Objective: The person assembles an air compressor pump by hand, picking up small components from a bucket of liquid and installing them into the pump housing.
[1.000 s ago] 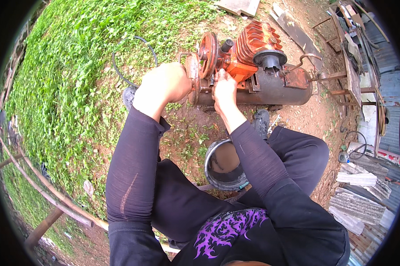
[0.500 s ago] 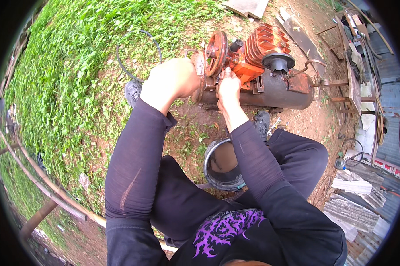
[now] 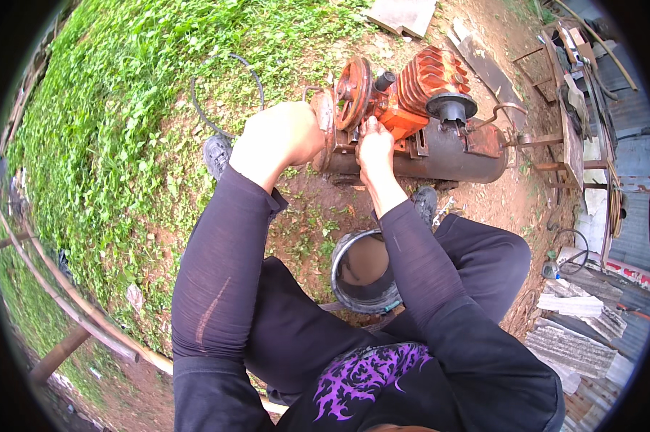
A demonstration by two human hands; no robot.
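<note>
A rusty air compressor lies ahead of me, its dark tank (image 3: 451,155) stretched sideways. On top sits an orange finned pump (image 3: 433,75), and at its left an orange pulley wheel (image 3: 353,93). My left hand (image 3: 285,133) is closed in a fist at the tank's left end, beside the wheel; what its fingers hold is hidden. Below the wheel, my right hand (image 3: 377,147) has its fingers pressed together against the pump's base. Whatever they grip is too small to make out.
A bucket (image 3: 393,299) of murky brown water stands between my legs. A black belt or hose loop (image 3: 227,126) lies on the grass. At the right are a cluttered workbench (image 3: 573,129) and stacked broken sheets (image 3: 573,349). Bamboo poles (image 3: 87,309) run along the left.
My right hand's fingers have shifted slightly at the pump's base. The left hand stays at the tank's end, and the whole view has tilted a little.
</note>
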